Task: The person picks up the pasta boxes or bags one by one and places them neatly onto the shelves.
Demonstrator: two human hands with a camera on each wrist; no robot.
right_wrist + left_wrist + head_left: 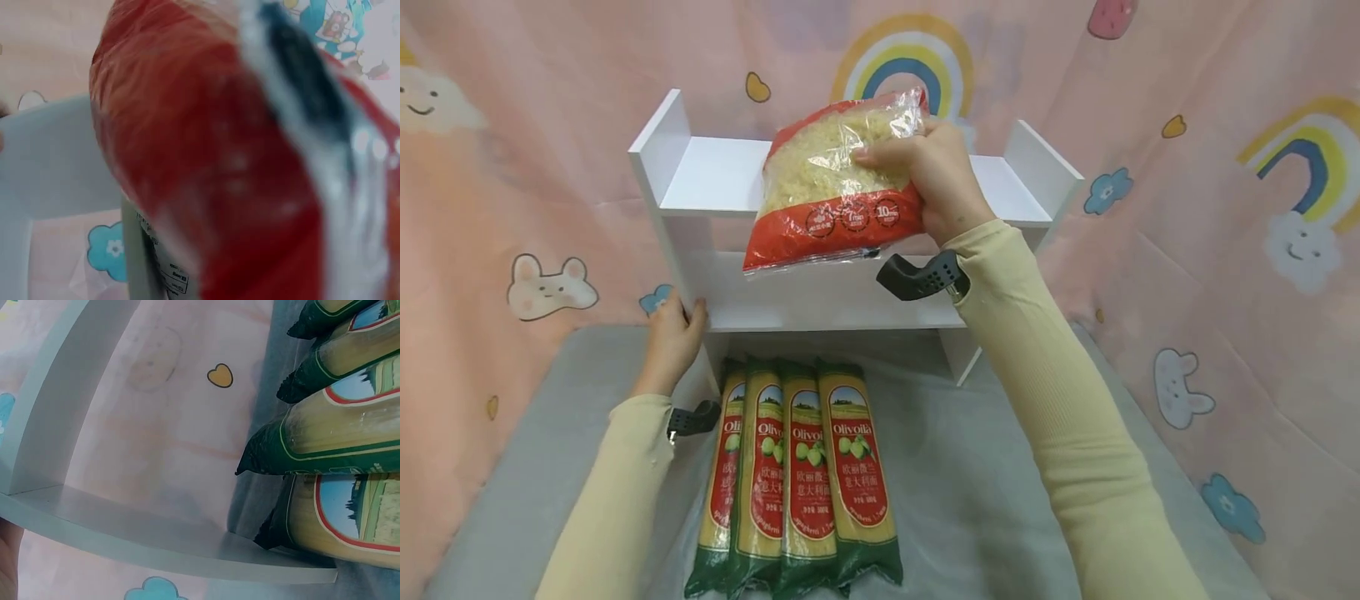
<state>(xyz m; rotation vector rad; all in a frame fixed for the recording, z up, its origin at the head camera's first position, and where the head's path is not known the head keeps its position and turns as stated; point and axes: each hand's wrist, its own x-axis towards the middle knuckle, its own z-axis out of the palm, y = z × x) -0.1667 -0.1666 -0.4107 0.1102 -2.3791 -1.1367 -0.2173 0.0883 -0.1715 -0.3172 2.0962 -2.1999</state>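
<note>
My right hand [943,179] grips the right side of a clear and red bag of pale curly pasta [842,158], thumb across its front. The bag is held up in front of the top board of a white shelf unit [715,175]. In the right wrist view the red end of the bag [187,125] fills much of the picture, blurred. My left hand [670,346] holds the left side panel of the shelf low down, thumb on the near side. Only an edge of the left hand [9,559] shows in the left wrist view.
Several spaghetti packs [857,450] with green ends lie side by side on the grey cloth [970,483], before the shelf's lower left. Their upper ends reach under the bottom board [820,317]. A pink patterned curtain [1187,250] hangs behind the shelf.
</note>
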